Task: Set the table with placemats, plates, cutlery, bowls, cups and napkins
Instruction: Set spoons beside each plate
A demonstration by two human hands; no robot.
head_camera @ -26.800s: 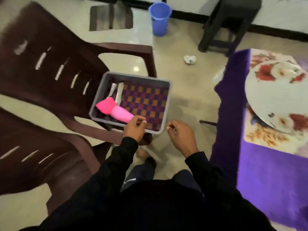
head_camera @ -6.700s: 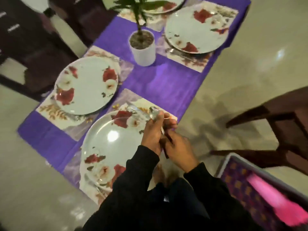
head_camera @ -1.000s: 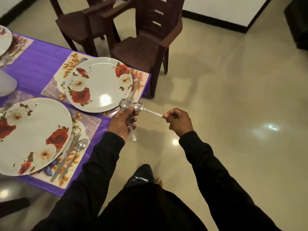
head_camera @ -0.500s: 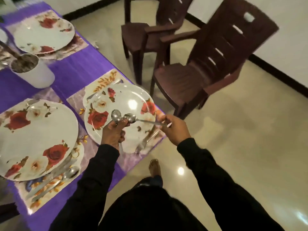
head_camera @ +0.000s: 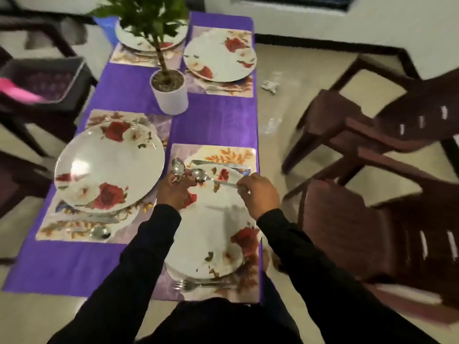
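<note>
4 plates on placemats across the bench, purple cloth under all. Landmark: potted plant, mid-bench.

Nearest setting, near side of plant and toward the bench's right edge: plate on placemat, fork along the near edge, knife along the far edge. No spoon laid here yet.

Hands over this plate. Left hand curled round cutlery handles, 1 spoon bowl standing up above the fingers; exact count of pieces in the fist not readable. Right hand pinching the handle end of a 2nd spoon, its bowl beside the left fingers.

Change vs 0.5 s ago: view swung from the bench corner to square-on at this setting; right hand then had the spoon handle already pinched and stretched out from the left, same hold now, hands carried over the plate's far half.

Change vs 6.7 s ago: setting to the left, near side of plant, shows spoon and knife by its plate.

Judged: spoon being drawn from the bundle for placing beside the knife. The 2 settings beyond the plant too blurred to check for spoons. Bowls, cups, napkins not on the bench; pink item in grey bin left of plant.
</note>
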